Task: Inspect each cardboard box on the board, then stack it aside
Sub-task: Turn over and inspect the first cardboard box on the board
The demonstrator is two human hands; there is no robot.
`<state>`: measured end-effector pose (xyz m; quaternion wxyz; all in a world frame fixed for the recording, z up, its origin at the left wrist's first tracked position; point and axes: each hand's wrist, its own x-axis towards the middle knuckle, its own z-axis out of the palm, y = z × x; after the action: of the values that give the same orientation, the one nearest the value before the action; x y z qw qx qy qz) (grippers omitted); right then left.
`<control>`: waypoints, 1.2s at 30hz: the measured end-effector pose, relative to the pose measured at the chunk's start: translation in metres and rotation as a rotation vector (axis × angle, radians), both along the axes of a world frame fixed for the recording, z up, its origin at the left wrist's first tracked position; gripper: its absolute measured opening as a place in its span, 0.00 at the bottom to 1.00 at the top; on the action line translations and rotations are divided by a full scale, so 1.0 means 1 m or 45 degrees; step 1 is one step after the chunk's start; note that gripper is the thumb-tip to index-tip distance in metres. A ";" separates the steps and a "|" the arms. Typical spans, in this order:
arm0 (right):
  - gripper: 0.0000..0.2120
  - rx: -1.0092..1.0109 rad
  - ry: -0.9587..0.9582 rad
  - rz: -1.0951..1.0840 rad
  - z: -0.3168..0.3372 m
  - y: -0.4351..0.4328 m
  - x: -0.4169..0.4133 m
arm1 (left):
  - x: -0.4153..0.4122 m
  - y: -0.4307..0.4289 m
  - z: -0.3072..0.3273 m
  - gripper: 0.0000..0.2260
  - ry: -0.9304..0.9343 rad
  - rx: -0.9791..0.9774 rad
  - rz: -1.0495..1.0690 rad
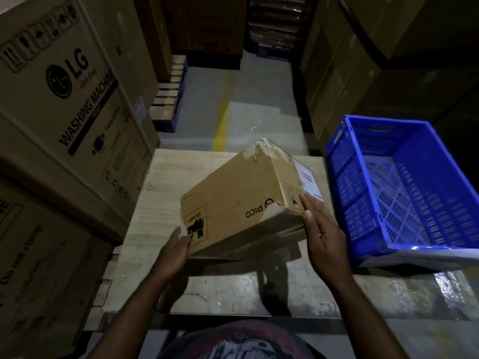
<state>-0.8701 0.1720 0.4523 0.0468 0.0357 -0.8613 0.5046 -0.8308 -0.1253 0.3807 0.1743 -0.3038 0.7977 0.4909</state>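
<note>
Brown corrugated cardboard box (pixel 241 200), oblong and matt, with scuffed edges and a dented far corner wrapped in crinkled clear tape (pixel 261 149). Black "PICO" print on the broad upper face. Red-dashed hazard label (pixel 195 224) near the closest corner, partly torn. White paper label (pixel 308 180) stuck on the short right end.

Held tilted over the pale wood-grain board (pixel 166 182), far end higher and turned toward the right, with a dark shadow on the board beneath. Left hand (pixel 172 252) at the near left corner, thumb on top and fingers curled under, gripping the box. Right hand (pixel 324 234) flat against the short right end, fingers straight and together, pressing rather than clasping. Box squarely between the two hands, forearms reaching in from below.

Just right of the board, a blue plastic crate (pixel 404 190): rectangular, rigid, with perforated walls and a slotted floor showing inside, and glossy highlights along the near rim. No telling in the dim light whether anything small lies in it.

On the left, large brown cartons (pixel 64 99) stacked high, smooth-faced, printed "LG" and "WASHING MACHINE" with handling symbols. More cartons in shadow on the right. Beyond the board, grey concrete floor (pixel 259 112) with a yellow painted line (pixel 221 125).
</note>
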 end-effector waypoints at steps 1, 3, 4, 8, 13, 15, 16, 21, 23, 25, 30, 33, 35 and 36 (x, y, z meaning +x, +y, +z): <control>0.22 0.041 0.058 0.036 -0.002 -0.003 0.002 | -0.004 -0.002 0.011 0.22 0.044 -0.030 -0.025; 0.22 0.141 0.150 0.129 -0.007 -0.008 0.005 | -0.009 0.004 0.045 0.28 0.251 -0.036 -0.071; 0.21 0.171 0.170 0.166 -0.008 -0.011 0.006 | -0.010 0.010 0.064 0.30 0.390 -0.014 -0.100; 0.19 0.148 0.142 0.127 -0.015 -0.012 0.001 | -0.009 0.038 0.115 0.33 0.718 0.115 -0.232; 0.24 -0.034 -0.545 -0.055 -0.015 -0.001 -0.016 | 0.000 0.046 0.116 0.36 0.763 -0.045 -0.195; 0.18 -0.374 -0.662 -0.004 -0.014 -0.005 -0.017 | 0.006 0.047 0.113 0.36 0.781 -0.071 -0.214; 0.16 -0.417 -0.639 -0.002 -0.013 -0.008 -0.016 | 0.008 0.047 0.112 0.36 0.790 -0.074 -0.209; 0.15 -0.479 -0.441 -0.040 -0.003 -0.011 -0.009 | 0.009 0.041 0.096 0.36 0.768 0.010 -0.127; 0.17 -0.450 -0.353 -0.021 0.000 -0.009 -0.009 | 0.008 0.040 0.082 0.36 0.747 0.043 -0.065; 0.19 -0.376 -0.285 -0.004 -0.001 -0.010 -0.009 | 0.005 0.042 0.067 0.33 0.765 0.087 -0.002; 0.22 -0.486 -0.257 -0.194 -0.018 -0.007 -0.008 | -0.001 0.059 0.049 0.29 0.847 0.000 0.024; 0.21 -0.576 -0.300 -0.272 -0.018 -0.001 -0.010 | -0.005 0.071 0.046 0.28 0.887 -0.046 -0.010; 0.21 -0.579 -0.299 -0.252 -0.013 -0.001 -0.010 | -0.007 0.070 0.045 0.26 0.899 -0.024 0.008; 0.21 -0.564 -0.282 -0.232 -0.008 -0.003 -0.009 | -0.008 0.067 0.043 0.24 0.907 0.011 0.035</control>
<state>-0.8794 0.1689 0.4441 0.0041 -0.1084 -0.7293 0.6756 -0.8383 -0.0586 0.4236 -0.1201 -0.1233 0.8021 0.5718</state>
